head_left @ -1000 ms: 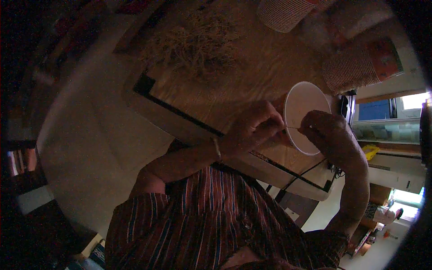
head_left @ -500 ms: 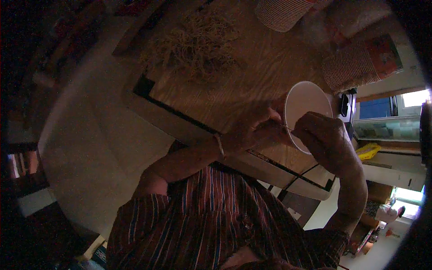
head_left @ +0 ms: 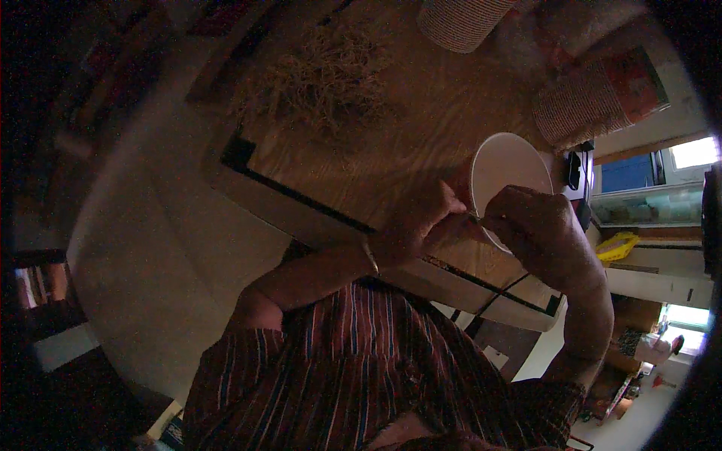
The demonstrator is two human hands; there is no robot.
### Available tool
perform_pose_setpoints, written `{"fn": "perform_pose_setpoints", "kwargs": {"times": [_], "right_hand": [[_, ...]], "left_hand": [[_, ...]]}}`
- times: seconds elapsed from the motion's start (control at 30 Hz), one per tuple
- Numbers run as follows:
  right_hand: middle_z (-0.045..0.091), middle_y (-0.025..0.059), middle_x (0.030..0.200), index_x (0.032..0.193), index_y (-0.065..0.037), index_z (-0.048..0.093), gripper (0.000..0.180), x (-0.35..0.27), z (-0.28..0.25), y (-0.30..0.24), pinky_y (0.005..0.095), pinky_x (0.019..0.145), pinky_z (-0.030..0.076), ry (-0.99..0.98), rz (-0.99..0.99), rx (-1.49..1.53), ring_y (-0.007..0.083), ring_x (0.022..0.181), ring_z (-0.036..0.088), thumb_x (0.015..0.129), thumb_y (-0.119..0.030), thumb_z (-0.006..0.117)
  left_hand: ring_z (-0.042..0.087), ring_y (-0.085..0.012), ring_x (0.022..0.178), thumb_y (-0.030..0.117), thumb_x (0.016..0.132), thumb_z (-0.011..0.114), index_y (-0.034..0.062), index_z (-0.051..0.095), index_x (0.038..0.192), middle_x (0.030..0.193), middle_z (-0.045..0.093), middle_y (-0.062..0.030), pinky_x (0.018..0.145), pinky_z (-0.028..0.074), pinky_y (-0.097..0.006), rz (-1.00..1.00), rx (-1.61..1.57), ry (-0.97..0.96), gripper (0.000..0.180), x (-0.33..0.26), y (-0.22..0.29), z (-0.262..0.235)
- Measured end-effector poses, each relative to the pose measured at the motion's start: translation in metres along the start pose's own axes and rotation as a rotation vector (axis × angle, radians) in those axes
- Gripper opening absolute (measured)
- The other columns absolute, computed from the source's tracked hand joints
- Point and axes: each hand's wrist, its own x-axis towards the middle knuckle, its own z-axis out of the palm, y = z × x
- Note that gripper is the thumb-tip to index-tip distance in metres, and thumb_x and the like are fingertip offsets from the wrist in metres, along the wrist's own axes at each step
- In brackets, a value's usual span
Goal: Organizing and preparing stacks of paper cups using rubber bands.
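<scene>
Fingers closed tight beside the white cup [head_left: 513, 159]!
Left hand [head_left: 418, 222] and right hand [head_left: 540, 219] both pinch a thin strand [head_left: 474, 217] (barely visible) between them; a dry tangle [head_left: 331, 83] lies across the table [head_left: 432, 124].

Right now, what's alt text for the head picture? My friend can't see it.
A bare left hand and right hand apparently pinch a thin strand by a round white-lined cup. A tangled stringy tan heap lies on the brown wooden table near ribbed cylindrical stacks.
</scene>
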Motion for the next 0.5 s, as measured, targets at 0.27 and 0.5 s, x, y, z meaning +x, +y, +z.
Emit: {"fn": "perform_pose_setpoints", "kwargs": {"times": [0.27, 0.5], "right_hand": [[0.064, 0.0152, 0.08, 0.085, 0.0, 0.061, 0.007, 0.019, 0.002, -0.001, 0.0362, 0.063, 0.051, -0.036, -0.143, -0.174, 0.03, 0.071, 0.065, 0.086, -0.005, 0.065], [0.064, 0.0148, 0.077, 0.085, 0.0, 0.06, 0.008, 0.01, -0.008, 0.006, 0.0354, 0.062, 0.05, 0.003, -0.15, -0.201, 0.029, 0.068, 0.064, 0.085, -0.005, 0.066]], "left_hand": [[0.057, -0.0324, 0.093, 0.002, 0.087, 0.063, 0.0042, 0.058, 0.106, 0.099, 0.058, -0.0136, 0.082, 0.045, -0.042, -0.309, 0.037, 0.028, 0.02, -0.029, 0.008, -0.015], [0.054, -0.0348, 0.111, 0.003, 0.085, 0.064, 0.0042, 0.058, 0.114, 0.115, 0.059, -0.015, 0.094, 0.043, -0.046, -0.041, 0.223, 0.13, 0.03, 0.016, 0.024, -0.031]]}}
